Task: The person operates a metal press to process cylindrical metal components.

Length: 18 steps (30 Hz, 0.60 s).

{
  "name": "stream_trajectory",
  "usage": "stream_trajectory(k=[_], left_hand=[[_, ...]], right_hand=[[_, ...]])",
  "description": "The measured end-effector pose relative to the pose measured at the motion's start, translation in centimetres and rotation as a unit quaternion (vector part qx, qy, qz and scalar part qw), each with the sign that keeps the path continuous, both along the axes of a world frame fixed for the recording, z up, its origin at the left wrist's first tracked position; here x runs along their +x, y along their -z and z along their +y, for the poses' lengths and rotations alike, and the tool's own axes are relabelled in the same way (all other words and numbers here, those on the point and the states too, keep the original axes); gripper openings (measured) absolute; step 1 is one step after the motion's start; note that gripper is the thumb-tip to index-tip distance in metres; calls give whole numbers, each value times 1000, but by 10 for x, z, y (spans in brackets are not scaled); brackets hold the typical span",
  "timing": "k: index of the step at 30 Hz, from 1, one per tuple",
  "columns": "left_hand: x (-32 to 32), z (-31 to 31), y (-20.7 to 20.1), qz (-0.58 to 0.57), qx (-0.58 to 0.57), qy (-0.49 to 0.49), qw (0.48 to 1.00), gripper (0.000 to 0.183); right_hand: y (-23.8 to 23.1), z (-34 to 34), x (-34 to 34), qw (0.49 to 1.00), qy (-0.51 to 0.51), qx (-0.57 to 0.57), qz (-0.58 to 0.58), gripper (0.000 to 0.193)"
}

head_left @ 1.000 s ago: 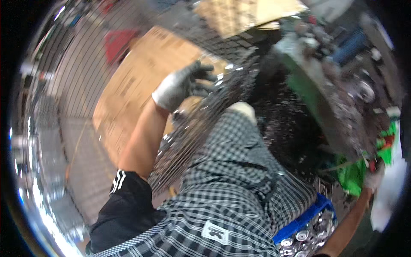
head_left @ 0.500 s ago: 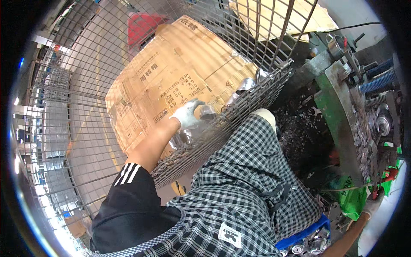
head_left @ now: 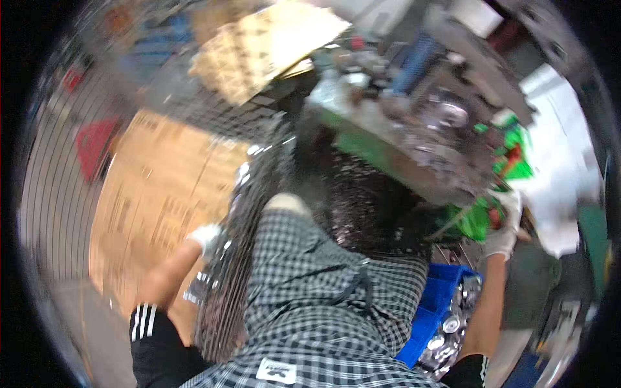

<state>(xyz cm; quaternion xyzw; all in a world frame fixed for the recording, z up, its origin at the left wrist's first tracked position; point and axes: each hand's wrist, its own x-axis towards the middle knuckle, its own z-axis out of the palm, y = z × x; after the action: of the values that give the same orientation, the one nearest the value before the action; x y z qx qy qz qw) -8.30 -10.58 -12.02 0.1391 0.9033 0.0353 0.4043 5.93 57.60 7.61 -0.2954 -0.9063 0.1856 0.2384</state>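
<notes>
My left hand (head_left: 208, 238), in a white glove, is over the near edge of a large cardboard sheet (head_left: 162, 194) in a wire mesh basket. Shiny metal pieces (head_left: 240, 173) lie along that edge, close to the hand. Motion smears its fingers, so any hold is hidden. On the other side, my gloved right hand (head_left: 508, 223) is beside green plastic (head_left: 475, 220) and a small red part of the machine. Its fingers are blurred too, and I cannot make out whether they grip anything.
A machine (head_left: 388, 155) with a green side and metal shavings beneath stands ahead. By my right thigh, a blue bin (head_left: 435, 301) holds several shiny round metal parts (head_left: 451, 323). The wire basket's mesh wall (head_left: 52, 213) rises at far left; yellowish card (head_left: 272, 45) lies beyond.
The view has swung right, bringing the machine to the middle and the blue bin and right arm further in. My left hand now appears nearer the basket's near edge, away from the metal cup.
</notes>
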Motion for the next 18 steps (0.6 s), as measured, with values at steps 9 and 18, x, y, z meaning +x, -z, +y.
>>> stream_trajectory(k=[9, 18], left_hand=[[-15, -43, 101, -246, 316, -267, 876, 39], [17, -87, -63, -24, 625, -380, 682, 59]], right_hand=[[1, -55, 55, 752, -42, -645, 129, 61], [-10, -107, -249, 205, -355, -815, 408, 54]])
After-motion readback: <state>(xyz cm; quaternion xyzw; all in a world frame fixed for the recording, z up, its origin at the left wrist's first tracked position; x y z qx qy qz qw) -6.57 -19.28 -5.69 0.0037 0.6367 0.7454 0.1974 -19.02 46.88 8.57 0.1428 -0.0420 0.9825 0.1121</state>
